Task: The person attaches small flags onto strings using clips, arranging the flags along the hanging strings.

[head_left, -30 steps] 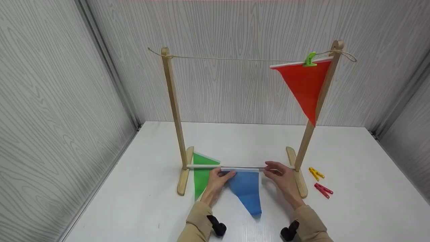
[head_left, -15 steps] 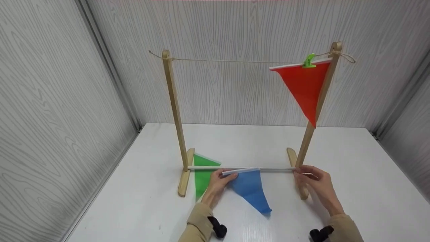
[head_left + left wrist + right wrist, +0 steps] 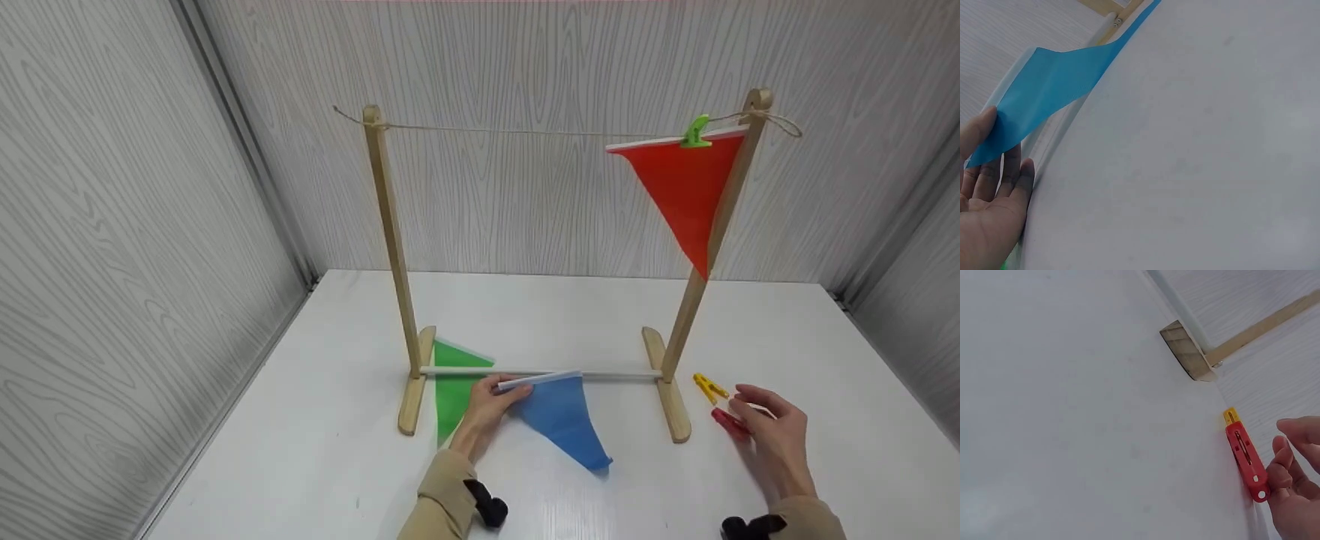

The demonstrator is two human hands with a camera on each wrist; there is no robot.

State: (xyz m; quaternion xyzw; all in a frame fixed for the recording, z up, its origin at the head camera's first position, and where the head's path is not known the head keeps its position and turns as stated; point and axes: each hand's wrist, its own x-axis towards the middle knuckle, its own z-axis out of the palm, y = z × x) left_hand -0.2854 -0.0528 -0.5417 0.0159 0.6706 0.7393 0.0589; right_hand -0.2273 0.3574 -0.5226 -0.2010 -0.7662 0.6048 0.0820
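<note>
My left hand point(image 3: 486, 409) pinches a blue triangular pennant point(image 3: 564, 416) near the left end of its white-edged top, in front of the stand's low bar. In the left wrist view, the thumb lies on the pennant point(image 3: 1044, 90) and the fingers are behind and below it. Over on the right, my right hand point(image 3: 780, 439) is beside a red clothespin point(image 3: 726, 421), which its fingers partly cover in the head view. The right wrist view shows this clothespin point(image 3: 1248, 458) at the curled fingertips, with thumb and forefinger apart. A yellow clothespin point(image 3: 709, 388) lies just behind it.
A wooden stand with a left post point(image 3: 393, 247), right post point(image 3: 694, 300) and white bar point(image 3: 622, 374) holds a string point(image 3: 480, 130). A red pennant point(image 3: 682, 187) hangs there from a green clip point(image 3: 696, 133). A green pennant point(image 3: 451, 397) lies under the bar, partly behind the left hand.
My right hand has left the blue pennant's right end and moved right, past the right post, to the clothespins. The pennant's loose tip has swung right; my left hand keeps holding it.
</note>
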